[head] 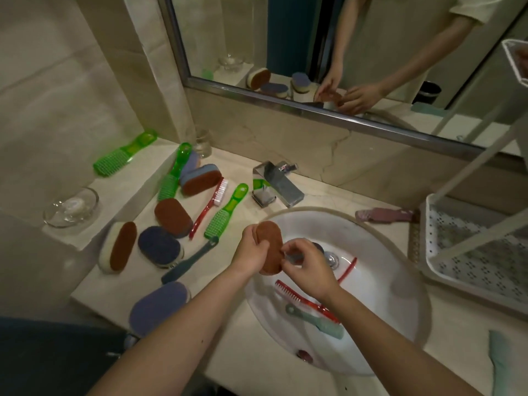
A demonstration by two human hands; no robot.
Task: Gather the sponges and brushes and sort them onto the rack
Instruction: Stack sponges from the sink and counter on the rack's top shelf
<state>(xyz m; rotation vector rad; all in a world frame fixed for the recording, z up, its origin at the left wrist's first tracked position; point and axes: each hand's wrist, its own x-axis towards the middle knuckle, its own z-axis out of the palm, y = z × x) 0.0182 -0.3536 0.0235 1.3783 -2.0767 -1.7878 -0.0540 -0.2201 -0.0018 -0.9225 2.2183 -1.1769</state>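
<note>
My left hand (pixel 253 250) grips a brown oval sponge (pixel 270 247) above the left side of the white sink (pixel 385 252). My right hand (pixel 308 267) pinches the sponge's right edge; a dark object shows behind its fingers. In the basin lie a red brush (pixel 297 297) and a teal brush (pixel 317 321). Several sponges lie on the counter to the left, among them a brown one (pixel 173 217) and a blue one (pixel 158 245). Green brushes (pixel 225 214) and a red-handled brush (pixel 208 208) lie there too. The white rack (pixel 468 252) stands at the right.
A chrome tap (pixel 275 182) stands behind the sink. A glass dish (pixel 71 207) and a green brush (pixel 123 154) sit on the left ledge. A pink brush (pixel 383 215) lies beside the rack. A mirror (pixel 314 52) hangs above the counter.
</note>
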